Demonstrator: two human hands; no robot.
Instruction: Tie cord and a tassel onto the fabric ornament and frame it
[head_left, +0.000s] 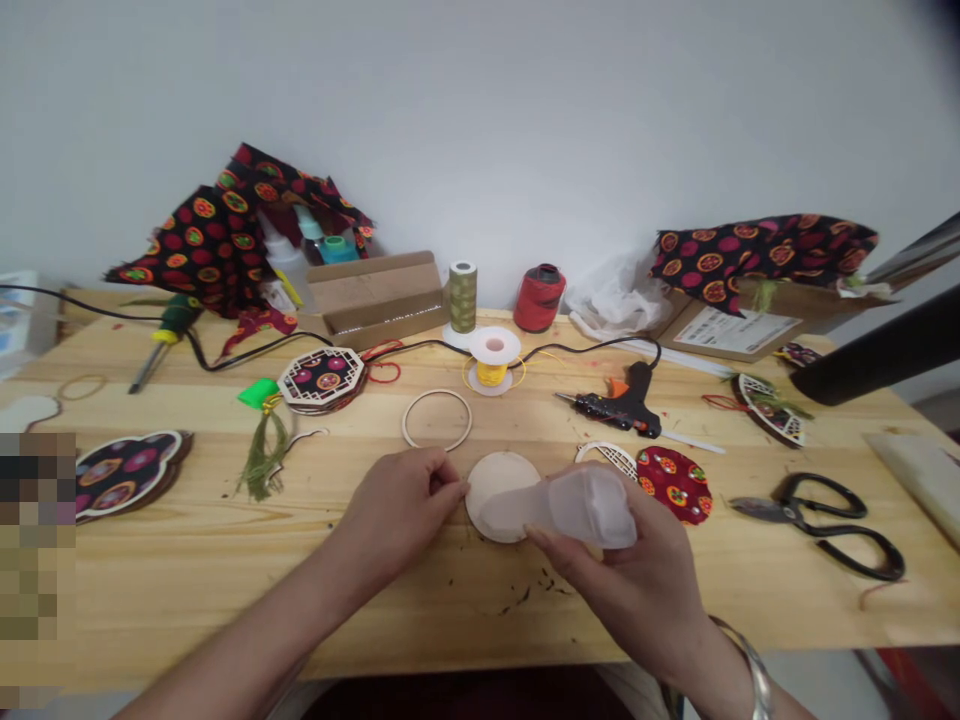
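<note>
A round wooden disc (496, 482) lies flat on the wooden table (225, 570) in front of me. My left hand (401, 510) rests at the disc's left edge, its fingertips touching the rim. My right hand (637, 575) grips a translucent white squeeze bottle (577, 505), tilted so that its tip lies over the disc's lower part. A thin wooden ring (437, 419) lies just behind the disc. A round red patterned fabric piece (675, 483) and a white lattice cutout (609, 456) sit to the right of the disc.
A black hot glue gun (622, 405) with its cord lies behind right, black scissors (825, 520) at the far right. Thread spools (491, 358) and a cardboard box (371, 295) stand at the back. Patterned fabric (225, 230) and finished ornaments (321, 378) lie left.
</note>
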